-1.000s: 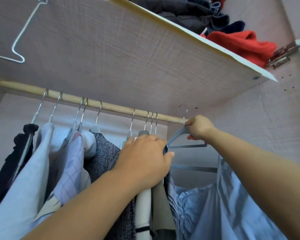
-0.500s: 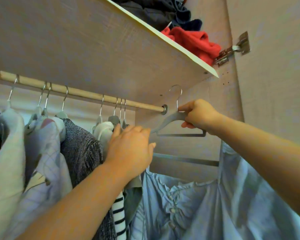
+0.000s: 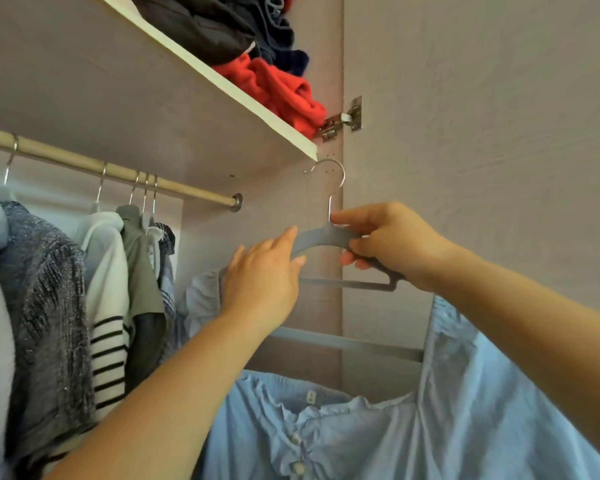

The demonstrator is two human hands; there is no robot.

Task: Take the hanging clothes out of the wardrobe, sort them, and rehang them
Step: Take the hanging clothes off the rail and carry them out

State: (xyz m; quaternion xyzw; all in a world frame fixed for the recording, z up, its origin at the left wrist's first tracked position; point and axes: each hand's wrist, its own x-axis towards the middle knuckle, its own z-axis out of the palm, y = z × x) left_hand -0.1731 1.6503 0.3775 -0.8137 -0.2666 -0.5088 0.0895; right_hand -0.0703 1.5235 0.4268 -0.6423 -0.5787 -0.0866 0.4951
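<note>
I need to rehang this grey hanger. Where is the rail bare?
For the grey hanger, bare rail lies between the three bunched hooks and the end bracket, and between the two single hooks left. The bunch is crowded.

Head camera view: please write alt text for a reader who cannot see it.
A right hand grips a grey hanger, its hook off the wooden rail, while the left hand touches the hanger's arm. A light blue shirt hangs below; other clothes hang on that rail at left.
</note>
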